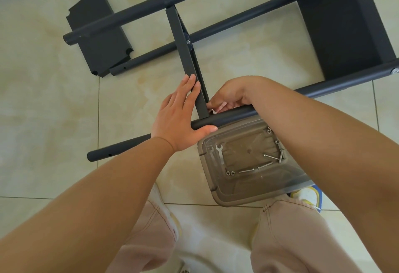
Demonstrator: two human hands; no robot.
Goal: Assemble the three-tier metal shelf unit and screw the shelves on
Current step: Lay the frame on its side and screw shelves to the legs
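The dark grey shelf unit lies on its side on the tiled floor. Its middle shelf (180,35) stands edge-on between the poles, and an end shelf (341,24) is fixed at the right. My left hand (179,117) clasps the near pole (121,147), thumb under it, with the fingers flat along the middle shelf's edge. My right hand (233,93) reaches over the pole, its fingertips pinched at the corner where the middle shelf meets the pole. What they pinch is hidden. A loose third shelf (97,35) lies flat under the far poles at the left.
A clear plastic tray (248,195) sits by my knees, partly under the near pole. It holds a small wrench (219,151), several screws (267,156) and nuts (230,173). My legs and shoes fill the bottom of the view.
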